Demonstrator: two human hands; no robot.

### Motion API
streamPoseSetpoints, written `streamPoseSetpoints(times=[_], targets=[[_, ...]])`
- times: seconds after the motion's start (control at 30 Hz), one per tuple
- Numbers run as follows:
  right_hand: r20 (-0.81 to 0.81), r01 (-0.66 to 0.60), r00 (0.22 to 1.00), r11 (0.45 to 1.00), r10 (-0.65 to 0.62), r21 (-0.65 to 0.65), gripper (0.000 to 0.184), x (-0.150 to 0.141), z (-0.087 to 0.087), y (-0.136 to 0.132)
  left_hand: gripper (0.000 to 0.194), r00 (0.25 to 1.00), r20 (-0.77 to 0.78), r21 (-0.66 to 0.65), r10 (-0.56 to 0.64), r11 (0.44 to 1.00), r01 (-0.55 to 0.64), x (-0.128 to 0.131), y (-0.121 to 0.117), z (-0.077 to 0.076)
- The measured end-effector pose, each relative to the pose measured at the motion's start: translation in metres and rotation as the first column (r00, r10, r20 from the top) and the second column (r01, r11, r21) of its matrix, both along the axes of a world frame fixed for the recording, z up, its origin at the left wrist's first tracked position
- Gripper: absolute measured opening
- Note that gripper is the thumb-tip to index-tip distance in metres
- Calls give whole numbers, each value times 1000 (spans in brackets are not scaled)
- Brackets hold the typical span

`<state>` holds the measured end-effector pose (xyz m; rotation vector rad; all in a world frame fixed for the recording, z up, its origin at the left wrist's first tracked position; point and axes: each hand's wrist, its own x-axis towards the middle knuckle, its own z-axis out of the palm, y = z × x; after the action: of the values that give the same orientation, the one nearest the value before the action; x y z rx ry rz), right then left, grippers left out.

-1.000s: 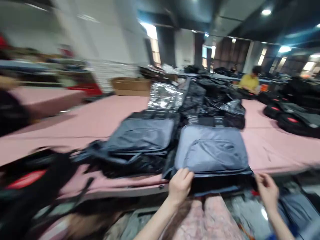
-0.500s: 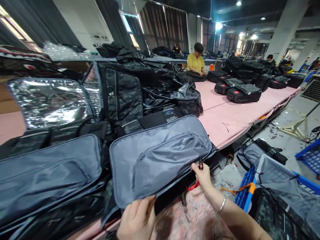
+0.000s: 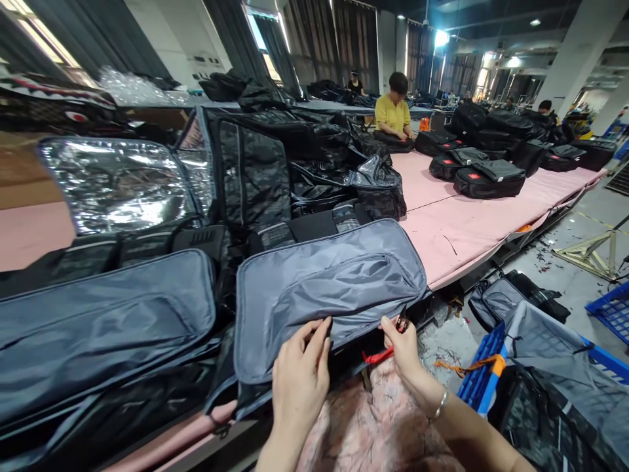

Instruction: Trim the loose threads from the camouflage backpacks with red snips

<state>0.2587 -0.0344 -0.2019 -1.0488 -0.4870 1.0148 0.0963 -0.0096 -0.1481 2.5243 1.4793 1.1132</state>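
An open bag (image 3: 344,275) with a grey inner lining and a zipped inner pocket lies in front of me at the table's edge. My left hand (image 3: 302,367) is closed at the near edge of the lining, fingers bent and pinching the fabric there. Further right along the same edge is my right hand (image 3: 403,344), its thumb and fingers closed around a small dark pointed tool that looks like thread snips (image 3: 403,321). A red ribbon (image 3: 378,356) hangs beside that hand. Exactly what the right fingertips touch on the bag is hard to make out.
Another grey-lined open bag (image 3: 113,314) lies to the left. Behind are camouflage bags (image 3: 255,177) and a silver-lined flap (image 3: 122,183). Black bags (image 3: 489,178) stand along the pink table (image 3: 442,229), where a person in yellow (image 3: 393,115) sits. A blue crate (image 3: 491,360) stands at right.
My left hand has moved right and up along the bag's near edge, closer to my right hand. The right hand stays by the edge with the tool. The view has shifted slightly.
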Motion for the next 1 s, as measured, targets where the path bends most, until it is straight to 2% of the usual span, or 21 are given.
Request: streamPoseSetpoints(times=[0.07, 0.1, 0.13, 0.17, 0.2, 0.23, 0.27, 0.3, 0.33, 0.4, 0.43, 0.5, 0.57, 0.63, 0.7, 0.77, 0.9, 1.0], targets=[[-21, -12, 1000, 1000, 12, -1, 42, 1, 1, 1, 31, 978, 208, -7, 27, 1000, -26, 1, -15, -4], [-30, -20, 999, 1000, 20, -2, 42, 2, 3, 1, 29, 941, 332, -57, 73, 997, -57, 2, -24, -6], [-39, -27, 999, 1000, 27, -4, 41, 3, 4, 1, 27, 881, 452, -163, 141, 984, -74, 4, -34, -9], [-46, -32, 998, 999, 31, -6, 41, 4, 6, 1, 27, 804, 549, -315, 228, 948, -54, 7, -42, -11], [-54, -35, 998, 999, 35, -7, 41, 4, 8, 0, 30, 718, 615, -477, 325, 879, 11, 10, -49, -13], [-64, -36, 997, 999, 35, -7, 40, 3, 10, -1, 35, 630, 652, -608, 422, 788, 101, 14, -53, -14], [-76, -34, 997, 999, 33, -9, 40, 2, 12, -3, 41, 544, 669, -688, 507, 699, 194, 18, -55, -14], [-86, -33, 996, 999, 32, -10, 39, 1, 13, -5, 47, 459, 678, -722, 574, 637, 271, 22, -55, -13], [-90, -33, 995, 999, 31, -14, 39, -1, 14, -7, 49, 380, 685, -728, 622, 603, 327, 25, -53, -11], [-76, -40, 996, 999, 38, -29, 39, -5, 13, -10, 46, 249, 676, -726, 693, 568, 389, 32, -46, -6], [-51, -47, 998, 998, 44, -44, 39, -6, 12, -11, 41, 210, 660, -730, 721, 550, 406, 34, -42, -4], [50, -62, 997, 994, 66, -85, 38, -5, 11, -14, 34, 155, 644, -729, 749, 540, 421, 38, -37, -2], [239, -80, 965, 989, 108, -124, 36, 0, 13, -19, 32, 99, 664, -703, 741, 574, 420, 40, -35, -3], [495, -120, 851, 982, 178, -146, 29, 9, 19, -29, 35, 62, 696, -665, 715, 610, 431, 41, -35, -7], [713, -150, 669, 977, 211, -148, 22, 19, 28, -40, 37, 50, 712, -644, 700, 624, 443, 41, -36, -10], [854, -175, 486, 978, 186, -113, 24, 27, 39, -48, 36, 52, 723, -634, 689, 632, 445, 40, -36, -11], [985, -287, 167, 958, 31, 18, 19, 34, 55, -44, 35, 54, 738, -625, 673, 651, 431, 40, -36, -11], [1000, -345, 9, 938, -18, 20, 17, 36, 61, -27, 37, 55, 747, -618, 663, 661, 426, 41, -36, -10]])
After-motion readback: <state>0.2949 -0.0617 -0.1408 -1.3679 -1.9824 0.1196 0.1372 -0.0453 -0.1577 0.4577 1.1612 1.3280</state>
